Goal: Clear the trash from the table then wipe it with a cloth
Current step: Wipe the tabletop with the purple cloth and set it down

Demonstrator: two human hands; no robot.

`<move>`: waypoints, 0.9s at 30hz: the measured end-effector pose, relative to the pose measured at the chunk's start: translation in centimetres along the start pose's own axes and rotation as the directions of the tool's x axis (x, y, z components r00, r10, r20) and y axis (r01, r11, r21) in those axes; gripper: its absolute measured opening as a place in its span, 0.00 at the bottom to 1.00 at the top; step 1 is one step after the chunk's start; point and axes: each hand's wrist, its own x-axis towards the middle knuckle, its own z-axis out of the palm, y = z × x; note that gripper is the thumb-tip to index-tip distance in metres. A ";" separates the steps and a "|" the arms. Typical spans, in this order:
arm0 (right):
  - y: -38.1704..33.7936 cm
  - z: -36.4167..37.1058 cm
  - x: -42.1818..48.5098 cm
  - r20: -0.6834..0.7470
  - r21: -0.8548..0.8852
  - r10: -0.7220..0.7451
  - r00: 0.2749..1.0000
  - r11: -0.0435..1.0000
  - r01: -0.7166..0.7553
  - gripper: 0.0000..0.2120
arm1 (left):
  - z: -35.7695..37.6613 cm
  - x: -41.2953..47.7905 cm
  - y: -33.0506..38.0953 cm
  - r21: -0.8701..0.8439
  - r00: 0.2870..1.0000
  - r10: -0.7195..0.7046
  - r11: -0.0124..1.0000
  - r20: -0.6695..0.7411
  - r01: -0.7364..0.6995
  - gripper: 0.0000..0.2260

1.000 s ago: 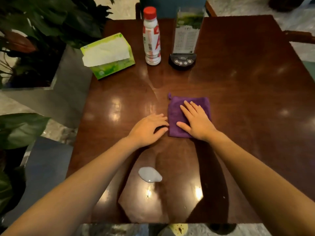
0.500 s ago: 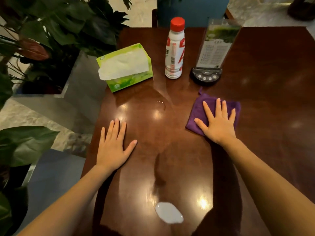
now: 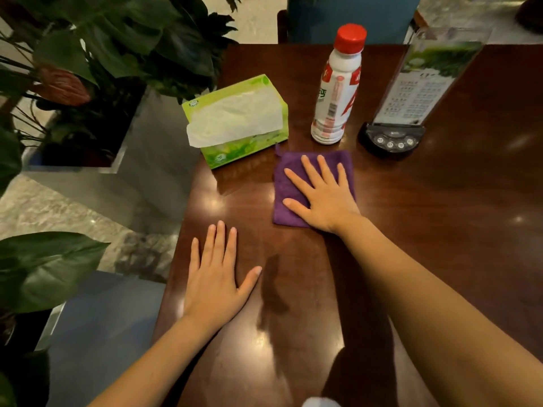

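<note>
A purple cloth (image 3: 286, 177) lies flat on the dark wooden table (image 3: 440, 215), just in front of the bottle. My right hand (image 3: 321, 198) presses down on it, palm flat and fingers spread, covering most of it. My left hand (image 3: 216, 280) rests flat on the bare wood near the table's left edge with its fingers apart and nothing under it. A small white patch (image 3: 320, 402) shows on the table at the bottom edge of the view, mostly cut off.
Along the far side stand a green tissue box (image 3: 235, 121), a white bottle with a red cap (image 3: 338, 89) and a menu stand (image 3: 423, 83) on a black button base (image 3: 392, 141). Leafy plants (image 3: 117, 39) and a planter (image 3: 88, 160) border the left edge.
My right hand has slid the cloth away from me, then left, to just in front of the bottle. My left hand left the cloth's side and lies flat near the left edge.
</note>
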 end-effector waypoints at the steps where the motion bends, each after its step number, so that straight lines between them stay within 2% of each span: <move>1: -1.2 0.1 0.5 -0.001 0.001 -0.021 1.000 1.000 0.021 0.32 | 0.0 0.0 0.1 -0.013 1.000 0.001 1.000 -0.001 -0.001 0.37; 7: -8.3 0.4 1.8 0.017 0.007 -0.119 0.993 0.993 0.119 0.31 | -0.7 -0.8 -0.3 -0.129 1.000 0.017 0.992 0.006 -0.016 0.39; 11: -11.1 0.8 1.2 0.047 -0.008 -0.212 0.976 0.977 0.213 0.31 | -1.0 -5.6 -2.0 -0.164 1.000 -0.012 0.986 0.025 0.016 0.39; 14: -12.1 0.8 0.4 0.081 -0.040 -0.292 0.953 0.954 0.296 0.31 | -1.1 -9.9 -1.9 -0.154 0.996 0.019 0.988 0.092 -0.004 0.39; 19: -11.3 1.3 -2.5 0.107 -0.097 -0.540 0.835 0.830 0.549 0.30 | -1.2 -13.1 -1.0 -0.171 0.995 -0.009 0.985 0.095 0.025 0.38; 21: -9.5 1.1 -3.5 0.111 -0.103 -0.597 0.794 0.788 0.607 0.30 | -1.1 -13.9 -0.5 -0.165 0.995 -0.021 0.986 0.098 0.037 0.38; 23: -7.4 0.7 -4.5 0.104 -0.117 -0.597 0.795 0.787 0.606 0.29 | -0.9 -14.6 0.1 -0.150 0.994 -0.026 0.988 0.105 0.042 0.37; 27: -3.1 0.2 -6.9 0.091 -0.152 -0.504 0.859 0.845 0.513 0.29 | -0.6 -15.0 0.4 -0.106 0.996 -0.026 0.994 0.090 0.035 0.37</move>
